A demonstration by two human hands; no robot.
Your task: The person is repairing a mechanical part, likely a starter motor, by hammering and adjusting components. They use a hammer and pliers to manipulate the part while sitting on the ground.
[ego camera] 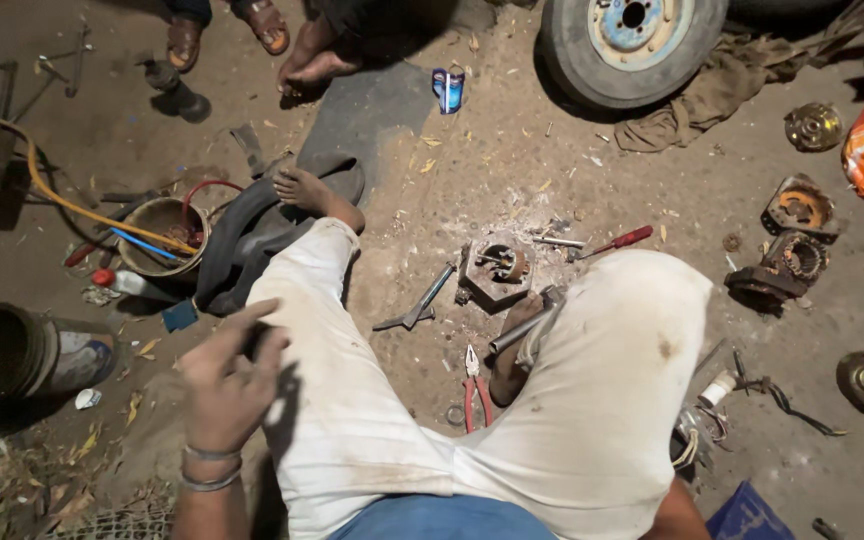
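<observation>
Pliers (pixel 476 390) lie untouched; left hand (pixel 227 385) spread empty, right hand out of sight.

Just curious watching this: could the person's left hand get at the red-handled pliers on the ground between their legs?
Probably yes. The left hand is empty and hangs by the left thigh, and the red-handled pliers lie uncovered in the gap between the legs; only the white-trousered left leg must be reached over.

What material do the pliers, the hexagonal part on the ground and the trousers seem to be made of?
Pliers: grey metal jaws, red handles that look plastic-coated. Hexagonal part: probably cast metal, dull, dirty and rust-brown. Trousers: white woven cloth, creased and stained.
</observation>
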